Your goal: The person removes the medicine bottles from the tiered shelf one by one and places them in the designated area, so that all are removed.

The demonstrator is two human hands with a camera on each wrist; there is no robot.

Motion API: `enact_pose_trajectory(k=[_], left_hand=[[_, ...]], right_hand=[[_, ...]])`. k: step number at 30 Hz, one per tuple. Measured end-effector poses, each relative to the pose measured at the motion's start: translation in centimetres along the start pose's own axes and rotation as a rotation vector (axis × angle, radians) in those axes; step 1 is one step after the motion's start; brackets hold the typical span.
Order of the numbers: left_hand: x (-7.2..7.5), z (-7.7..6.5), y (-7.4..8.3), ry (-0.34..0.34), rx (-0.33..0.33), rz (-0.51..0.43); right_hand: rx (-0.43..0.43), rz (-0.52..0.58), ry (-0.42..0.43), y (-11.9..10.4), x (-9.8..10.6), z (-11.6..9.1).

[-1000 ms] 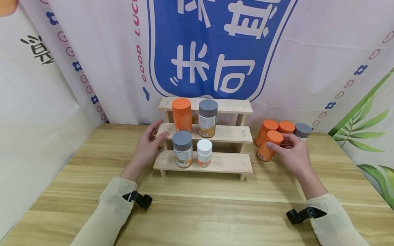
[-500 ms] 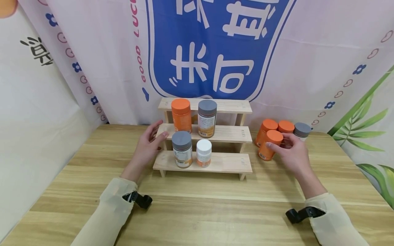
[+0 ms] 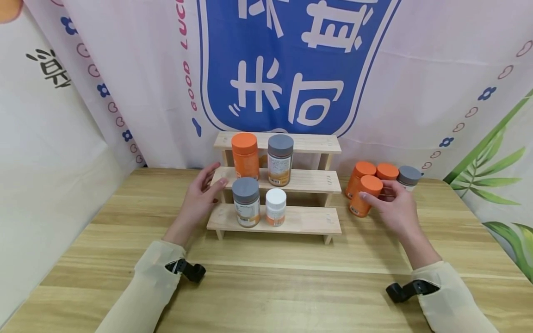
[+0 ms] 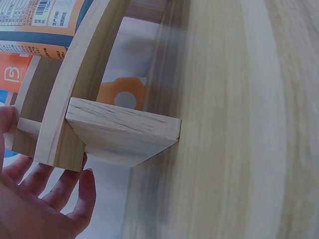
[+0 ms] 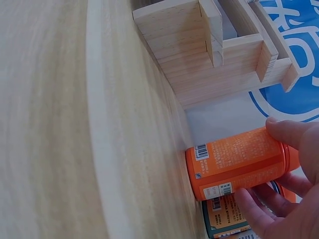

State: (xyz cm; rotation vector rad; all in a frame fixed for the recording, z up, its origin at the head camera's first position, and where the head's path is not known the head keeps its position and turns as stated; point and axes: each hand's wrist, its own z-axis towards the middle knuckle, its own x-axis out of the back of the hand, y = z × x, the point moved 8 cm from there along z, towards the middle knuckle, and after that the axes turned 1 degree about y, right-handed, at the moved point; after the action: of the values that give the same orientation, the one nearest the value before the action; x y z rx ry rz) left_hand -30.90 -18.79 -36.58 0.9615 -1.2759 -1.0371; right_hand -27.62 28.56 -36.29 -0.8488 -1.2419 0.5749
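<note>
My left hand point(image 3: 201, 196) holds the left end of a three-step wooden display stand point(image 3: 308, 219), thumb on the middle step, fingers bent around its end. In the left wrist view the fingertips disappear behind the stand's boards point(image 4: 65, 99). On the right, my right hand point(image 3: 397, 206) pinches an orange jar point(image 3: 361, 203) near its lid, thumb on the near side. The right wrist view shows that jar point(image 5: 234, 162) with its base close to the tabletop and a barcode label facing the camera.
An orange jar point(image 3: 245, 157) and a grey-lidded jar point(image 3: 280, 166) stand on the middle step. A grey-lidded jar point(image 3: 247, 203) and a small white-capped bottle point(image 3: 276, 208) occupy the bottom step. Behind my right hand are two orange jars point(image 3: 364, 168) and another grey-lidded jar point(image 3: 410, 175). A printed curtain point(image 3: 166, 83) hangs behind.
The orange jar in my right hand has tilted slightly more upright, its base shifting a little to the right. My left hand stays on the stand.
</note>
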Motion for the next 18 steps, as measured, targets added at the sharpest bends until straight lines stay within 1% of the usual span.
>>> enact_pose_trajectory(k=[8, 12, 18], left_hand=[[-0.1, 0.0, -0.1, 0.0, 0.018, -0.002], [0.0, 0.0, 0.0, 0.001, 0.014, 0.001], [0.0, -0.2, 0.2, 0.0, 0.002, 0.002]], right_hand=[[-0.02, 0.001, -0.003, 0.1, -0.2, 0.0], [-0.019, 0.014, -0.003, -0.2, 0.2, 0.0], [-0.019, 0.05, 0.043, -0.9, 1.2, 0.1]])
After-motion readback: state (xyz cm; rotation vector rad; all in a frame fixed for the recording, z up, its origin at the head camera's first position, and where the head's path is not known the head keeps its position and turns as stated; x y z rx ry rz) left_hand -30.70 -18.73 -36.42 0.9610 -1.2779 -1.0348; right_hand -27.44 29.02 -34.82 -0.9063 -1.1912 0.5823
